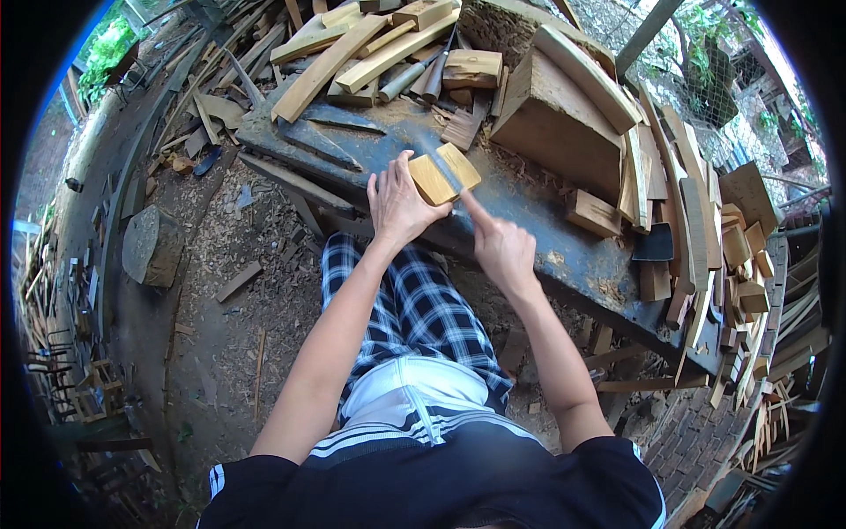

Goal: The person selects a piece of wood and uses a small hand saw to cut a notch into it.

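Over the near edge of a dark workbench (551, 231), my left hand (397, 207) grips a small yellow-brown wooden block (429, 182), thumb along its near side and fingers at its left. A thin grey metal blade (447, 174) lies slantwise across the block's upper face, its far end smeared by motion. My right hand (505, 249) is closed on the near end of that blade, the index finger stretched toward the block. Whether the blade is a file or a knife I cannot tell, since the hand covers its grip.
Wood offcuts (352, 62) and grey metal tools (414, 75) crowd the far bench. A large wooden block (557, 123) stands at the back right, near stacked wood pieces (692, 212). A stump (152, 247) sits on the chip-strewn floor at left.
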Demonstrator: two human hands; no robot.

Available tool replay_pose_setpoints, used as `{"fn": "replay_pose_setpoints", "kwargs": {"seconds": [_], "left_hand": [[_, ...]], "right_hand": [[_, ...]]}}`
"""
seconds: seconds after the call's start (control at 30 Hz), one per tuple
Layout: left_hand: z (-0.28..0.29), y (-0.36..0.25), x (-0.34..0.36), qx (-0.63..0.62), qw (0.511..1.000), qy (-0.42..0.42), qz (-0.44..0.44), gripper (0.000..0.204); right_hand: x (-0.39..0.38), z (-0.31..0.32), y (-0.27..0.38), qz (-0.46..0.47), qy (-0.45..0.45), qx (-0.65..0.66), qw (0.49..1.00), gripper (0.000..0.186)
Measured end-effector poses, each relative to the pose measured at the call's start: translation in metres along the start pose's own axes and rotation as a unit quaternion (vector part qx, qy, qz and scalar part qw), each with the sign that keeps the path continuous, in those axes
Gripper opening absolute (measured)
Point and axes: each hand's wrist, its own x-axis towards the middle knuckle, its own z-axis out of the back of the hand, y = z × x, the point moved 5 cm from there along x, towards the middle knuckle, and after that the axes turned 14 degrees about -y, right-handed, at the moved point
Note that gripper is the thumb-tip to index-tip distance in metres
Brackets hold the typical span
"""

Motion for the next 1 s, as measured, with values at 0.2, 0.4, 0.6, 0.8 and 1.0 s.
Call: {"fn": "replay_pose_setpoints", "kwargs": {"seconds": [0.2,0.4,0.6,0.8,1.0], "left_hand": [[-0.004,-0.004,0.004,-0.01,1.0,0.018,0.007,0.102],[-0.001,-0.001,0.0,-0.019,1.0,0.005,0.016,0.099],[-0.005,-0.004,-0.001,-0.014,1.0,0.01,0.019,0.101],[-0.004,-0.003,-0.002,-0.018,1.0,-0.015,0.007,0.116],[-0.008,0.002,-0.008,-0.099,0.995,-0.006,0.032,0.121]], "right_hand": [[0.019,-0.02,-0.025,-0.07,-0.038,-0.001,0.997,0.04],[-0.001,-0.006,0.004,-0.072,0.048,0.022,0.996,0.043],[0.028,-0.025,-0.024,-0.11,0.007,0.003,0.994,0.041],[-0.005,-0.012,0.008,-0.054,0.017,0.03,0.998,0.043],[0.023,-0.019,-0.009,-0.068,-0.024,0.017,0.997,0.04]]}}
